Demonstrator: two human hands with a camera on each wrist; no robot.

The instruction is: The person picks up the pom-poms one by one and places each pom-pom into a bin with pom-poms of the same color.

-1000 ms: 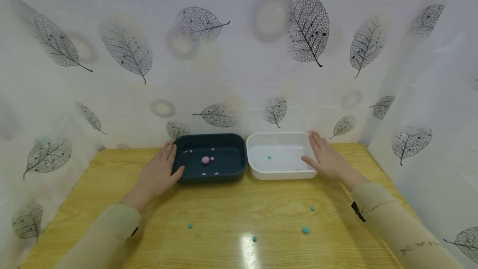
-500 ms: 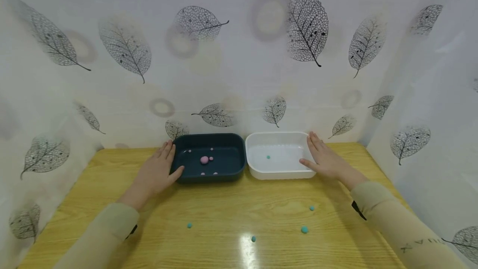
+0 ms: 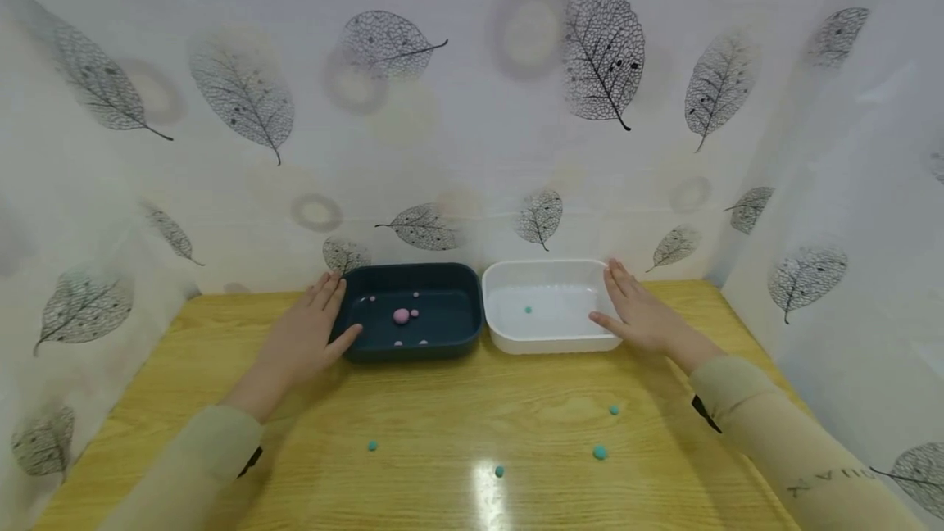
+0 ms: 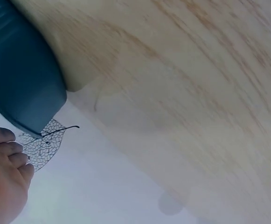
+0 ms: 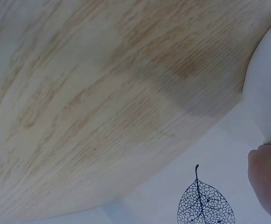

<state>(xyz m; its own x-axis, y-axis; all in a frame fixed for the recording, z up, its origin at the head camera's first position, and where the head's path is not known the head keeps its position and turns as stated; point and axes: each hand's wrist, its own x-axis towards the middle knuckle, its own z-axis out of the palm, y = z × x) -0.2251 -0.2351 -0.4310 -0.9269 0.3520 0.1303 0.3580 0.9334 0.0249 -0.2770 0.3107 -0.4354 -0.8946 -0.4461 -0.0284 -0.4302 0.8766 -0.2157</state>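
My left hand (image 3: 301,334) lies with straight fingers along the left end of a dark blue rectangular tray (image 3: 413,351), its thumb over the near left corner. Along the right end of a white tray (image 3: 556,346), my right hand (image 3: 643,311) is held the same way, thumb reaching over the rim. Neither hand's exact contact can be made out. Inside the dark tray are one larger pink ball (image 3: 401,316) and several small ones. A small teal ball (image 3: 528,310) sits in the white tray. The left wrist view shows the dark tray's end (image 4: 28,70) beside my fingertips (image 4: 14,151).
Several teal balls lie on the wooden table (image 3: 442,408): a larger one (image 3: 601,452) at right, a small one (image 3: 614,410) behind it, one (image 3: 500,471) near the front and one (image 3: 372,446) at left. Leaf-printed sheeting (image 3: 472,129) stands behind and at both sides.
The head view has drifted slightly, so everything appears a little further left. Both hands stay at the outer ends of the trays, and the balls keep their places.
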